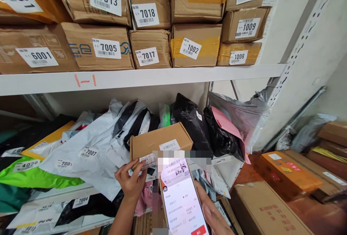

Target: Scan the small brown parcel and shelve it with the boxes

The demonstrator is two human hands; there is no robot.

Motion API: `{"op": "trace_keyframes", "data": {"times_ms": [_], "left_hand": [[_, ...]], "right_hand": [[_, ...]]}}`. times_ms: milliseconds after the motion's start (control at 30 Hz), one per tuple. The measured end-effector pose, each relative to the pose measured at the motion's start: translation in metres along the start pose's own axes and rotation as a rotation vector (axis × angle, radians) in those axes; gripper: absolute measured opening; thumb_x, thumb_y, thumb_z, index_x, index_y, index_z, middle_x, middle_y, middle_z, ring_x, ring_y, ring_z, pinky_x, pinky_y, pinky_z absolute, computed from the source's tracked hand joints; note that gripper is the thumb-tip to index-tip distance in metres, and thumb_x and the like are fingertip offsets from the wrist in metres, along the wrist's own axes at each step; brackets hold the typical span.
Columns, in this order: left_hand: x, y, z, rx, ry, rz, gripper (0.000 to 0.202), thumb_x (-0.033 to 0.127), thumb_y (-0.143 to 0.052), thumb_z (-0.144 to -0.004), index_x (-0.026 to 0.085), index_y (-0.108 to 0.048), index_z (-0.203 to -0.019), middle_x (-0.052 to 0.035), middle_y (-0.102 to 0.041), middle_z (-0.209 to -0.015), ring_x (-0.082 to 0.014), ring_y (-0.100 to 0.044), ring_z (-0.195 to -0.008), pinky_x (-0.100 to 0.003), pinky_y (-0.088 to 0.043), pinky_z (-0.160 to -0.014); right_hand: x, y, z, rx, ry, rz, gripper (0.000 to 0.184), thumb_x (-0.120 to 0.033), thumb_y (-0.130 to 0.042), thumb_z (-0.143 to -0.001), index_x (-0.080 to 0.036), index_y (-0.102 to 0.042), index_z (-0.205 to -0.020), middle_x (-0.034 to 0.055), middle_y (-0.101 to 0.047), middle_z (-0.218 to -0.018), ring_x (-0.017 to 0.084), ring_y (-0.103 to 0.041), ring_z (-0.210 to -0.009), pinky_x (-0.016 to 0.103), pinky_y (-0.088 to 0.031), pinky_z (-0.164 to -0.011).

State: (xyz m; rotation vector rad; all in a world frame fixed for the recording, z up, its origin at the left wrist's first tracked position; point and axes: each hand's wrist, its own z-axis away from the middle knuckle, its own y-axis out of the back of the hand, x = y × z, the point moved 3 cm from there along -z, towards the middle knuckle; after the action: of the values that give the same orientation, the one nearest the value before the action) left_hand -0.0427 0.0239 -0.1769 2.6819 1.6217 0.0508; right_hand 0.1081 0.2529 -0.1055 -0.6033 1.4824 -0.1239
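Left hand comes up from the lower edge on a bare forearm, wrist bent back and palm turned away. Its thumb and fingers are drawn narrow and pinch a white printed slip at the lower left front corner of a small brown cardboard box. That box sits tilted on the lower shelf among the soft parcels, with a white barcode label on its top face. The right hand lies low at the bottom edge, fingers wrapped round the right side of a smartphone with a lit white screen. It holds the phone upright just below the box, and the top of the screen shows a scanned label. Around the box the lower shelf holds a heap of bags: a white plastic mailer marked 7007 to the left, a bright green plastic bag farther left, glossy black plastic bags behind and to the right, then a pink mailer against a grey plastic bag. Above, a white metal shelf board carries brown cardboard cartons with numbered white labels, stacked two and three high. On the right, well apart from the hands, an orange cardboard box rests behind a plain brown carton.
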Motion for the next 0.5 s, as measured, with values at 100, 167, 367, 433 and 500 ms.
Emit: {"op": "trace_keyframes", "data": {"times_ms": [100, 167, 367, 433, 500], "left_hand": [[0.000, 0.000, 0.000, -0.004, -0.005, 0.001, 0.033, 0.011, -0.077, -0.073, 0.025, -0.064, -0.100, -0.0086, -0.063, -0.105, -0.0241, -0.058, -0.093, -0.040, -0.039, -0.083], [0.001, -0.001, -0.001, -0.005, -0.009, 0.007, 0.033, 0.011, -0.078, -0.073, 0.024, -0.064, -0.101, -0.0093, -0.063, -0.105, -0.0244, -0.058, -0.093, -0.040, -0.039, -0.083], [0.003, 0.000, -0.004, 0.024, -0.016, 0.011, 0.033, 0.010, -0.080, -0.071, 0.022, -0.066, -0.099, -0.0094, -0.065, -0.103, -0.0238, -0.058, -0.091, -0.039, -0.040, -0.081], [0.003, 0.000, -0.003, 0.027, -0.015, 0.014, 0.033, 0.010, -0.081, -0.071, 0.022, -0.066, -0.098, -0.0093, -0.065, -0.103, -0.0237, -0.059, -0.090, -0.039, -0.040, -0.081], [0.002, 0.000, -0.002, 0.025, -0.013, 0.015, 0.033, 0.011, -0.081, -0.071, 0.022, -0.066, -0.098, -0.0094, -0.065, -0.103, -0.0238, -0.059, -0.090, -0.039, -0.040, -0.082]], "right_hand": [[0.001, -0.007, -0.002, -0.085, -0.009, -0.097, 0.080, -0.059, -0.067, -0.078, -0.033, -0.035, -0.147, 0.0090, -0.051, -0.149, 0.034, -0.062, -0.120, 0.053, -0.048, -0.102], [0.000, -0.012, -0.003, -0.122, -0.008, -0.129, 0.085, -0.057, -0.069, -0.078, -0.031, -0.030, -0.148, 0.0121, -0.057, -0.142, 0.033, -0.071, -0.104, 0.053, -0.053, -0.093], [0.000, -0.015, -0.005, -0.151, -0.025, -0.127, 0.083, -0.047, -0.073, -0.076, -0.030, -0.029, -0.145, 0.0112, -0.059, -0.139, 0.031, -0.073, -0.097, 0.051, -0.054, -0.089], [0.001, -0.012, -0.006, -0.148, -0.031, -0.134, 0.084, -0.044, -0.073, -0.075, -0.032, -0.028, -0.145, 0.0099, -0.059, -0.139, 0.032, -0.072, -0.101, 0.053, -0.053, -0.091], [0.002, -0.010, -0.007, -0.151, -0.030, -0.132, 0.083, -0.042, -0.072, -0.075, -0.033, -0.028, -0.145, 0.0090, -0.060, -0.137, 0.032, -0.071, -0.102, 0.053, -0.053, -0.091]]}}
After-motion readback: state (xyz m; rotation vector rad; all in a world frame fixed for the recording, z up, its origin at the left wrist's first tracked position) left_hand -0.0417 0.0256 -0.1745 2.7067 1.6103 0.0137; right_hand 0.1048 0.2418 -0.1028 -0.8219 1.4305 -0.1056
